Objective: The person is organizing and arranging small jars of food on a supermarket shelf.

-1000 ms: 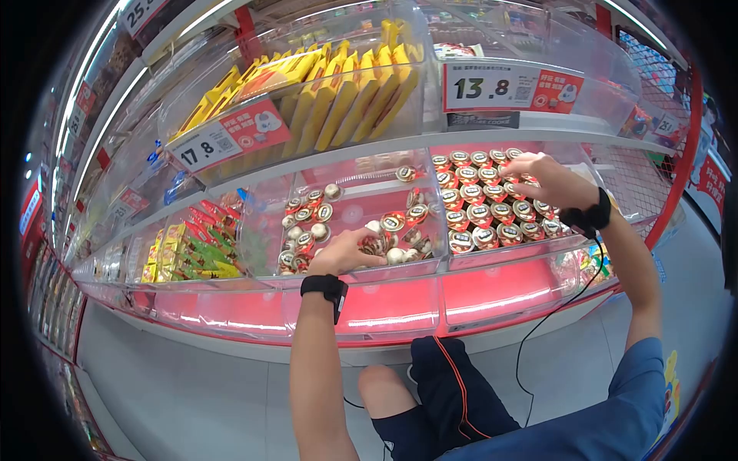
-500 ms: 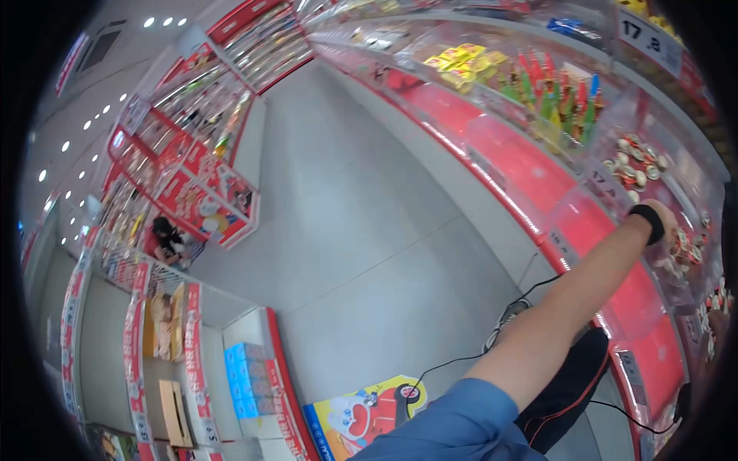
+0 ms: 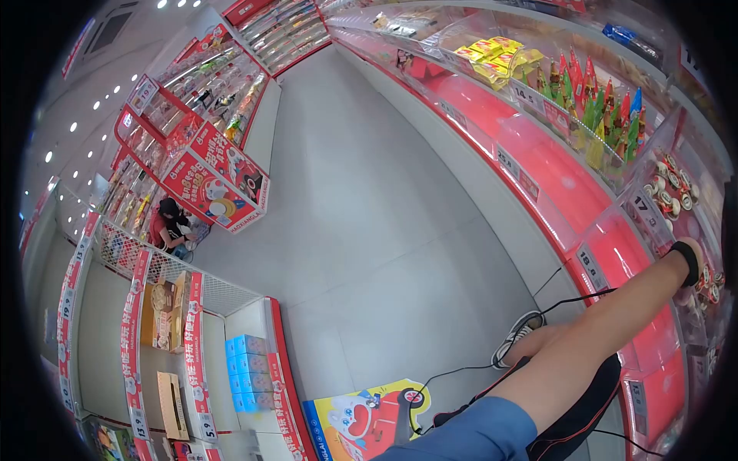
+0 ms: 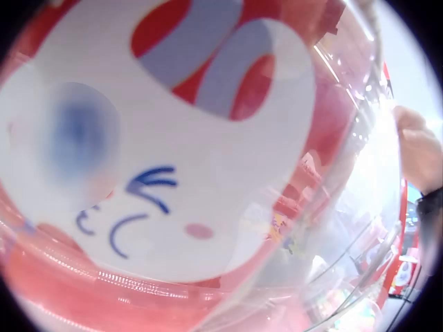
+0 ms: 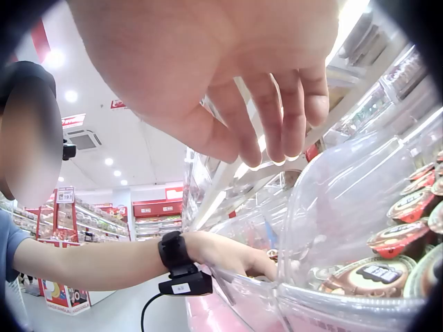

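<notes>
Probably light and slippery but stiff, the small cups [image 5: 370,278] lie behind the front edge of a clear bin [image 5: 332,308], seemingly best pinched by their sides. The right hand [image 5: 228,66] is relaxed, holding nothing; the left hand [image 5: 227,252] reaches over the adjoining edge, its grip I cannot tell.

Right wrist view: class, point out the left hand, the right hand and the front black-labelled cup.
Left hand [image 5: 230,253]: right wrist view, back of hand.
Right hand [image 5: 221,69]: right wrist view, palm.
Front black-labelled cup [image 5: 376,273]: right wrist view, its label.
</notes>
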The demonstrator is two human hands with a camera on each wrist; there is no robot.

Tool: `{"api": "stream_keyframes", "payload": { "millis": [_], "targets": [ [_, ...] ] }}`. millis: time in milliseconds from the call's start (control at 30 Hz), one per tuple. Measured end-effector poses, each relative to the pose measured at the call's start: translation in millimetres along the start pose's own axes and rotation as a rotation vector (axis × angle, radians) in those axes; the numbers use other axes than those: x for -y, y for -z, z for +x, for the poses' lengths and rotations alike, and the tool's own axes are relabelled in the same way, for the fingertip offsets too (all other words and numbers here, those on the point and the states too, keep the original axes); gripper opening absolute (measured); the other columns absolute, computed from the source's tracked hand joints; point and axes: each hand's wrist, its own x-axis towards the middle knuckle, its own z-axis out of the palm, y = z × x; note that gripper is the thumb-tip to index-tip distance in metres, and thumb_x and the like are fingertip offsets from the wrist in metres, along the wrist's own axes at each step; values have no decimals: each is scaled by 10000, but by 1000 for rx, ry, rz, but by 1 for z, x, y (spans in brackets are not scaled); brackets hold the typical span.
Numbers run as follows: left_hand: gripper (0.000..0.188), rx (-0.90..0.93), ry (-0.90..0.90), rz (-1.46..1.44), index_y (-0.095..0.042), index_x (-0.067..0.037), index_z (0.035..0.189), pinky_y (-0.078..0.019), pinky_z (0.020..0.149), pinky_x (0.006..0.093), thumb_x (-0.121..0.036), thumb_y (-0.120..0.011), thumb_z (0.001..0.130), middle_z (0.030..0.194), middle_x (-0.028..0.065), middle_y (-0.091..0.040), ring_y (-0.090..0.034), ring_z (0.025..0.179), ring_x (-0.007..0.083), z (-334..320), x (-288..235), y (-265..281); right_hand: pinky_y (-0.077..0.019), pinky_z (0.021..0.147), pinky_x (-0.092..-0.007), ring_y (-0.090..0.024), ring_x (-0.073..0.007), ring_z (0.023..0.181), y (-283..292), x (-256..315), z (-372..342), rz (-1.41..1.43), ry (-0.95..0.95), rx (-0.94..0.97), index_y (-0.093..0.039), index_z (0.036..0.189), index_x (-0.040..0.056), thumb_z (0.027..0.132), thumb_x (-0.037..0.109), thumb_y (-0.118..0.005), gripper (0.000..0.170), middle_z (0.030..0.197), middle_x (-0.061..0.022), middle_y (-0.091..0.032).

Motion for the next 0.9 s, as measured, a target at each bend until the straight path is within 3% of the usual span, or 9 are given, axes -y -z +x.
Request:
{"api": "stream_keyframes", "payload": {
  "millis": [100,200,433,533,900],
  "targets": [
    [528,-91,27,-46,-670,-141,1006,-485,805,334,-408,-726,553,987,53,-664,-629,926,222,4,2,-5,-425,689,-332,-550,-247,798,-8,4,4,-3,-77,29,-610,981,4,847,86,-581,161,932,-125,-618],
    [483,-138,40,-80,-676,-138,983,-488,801,336,-380,-713,566,976,59,-667,-631,922,225,6,5,-9,-427,689,-338,-558,-256,806,-15,7,11,-124,5,27,-610,971,-2,848,78,-579,150,930,-129,-621],
    [381,-203,39,-153,-689,-130,929,-493,793,340,-313,-684,594,952,71,-672,-637,912,232,12,1,-20,-431,716,-349,-567,-287,845,-16,31,30,-112,104,91,-608,961,-16,841,72,-578,152,928,-145,-615],
    [339,-230,35,-184,-695,-127,905,-495,790,342,-284,-671,606,941,76,-675,-640,908,235,13,-6,-22,-428,722,-344,-564,-288,858,-17,39,32,-143,51,122,-613,966,-8,843,89,-578,161,936,-149,-613],
    [254,-288,30,-287,-706,-92,826,-514,750,340,-227,-682,613,889,119,-676,-649,877,250,10,-5,-19,-424,702,-319,-566,-241,834,-23,51,36,4,27,176,-624,966,16,843,81,-583,145,946,-117,-623]
  ]
}}
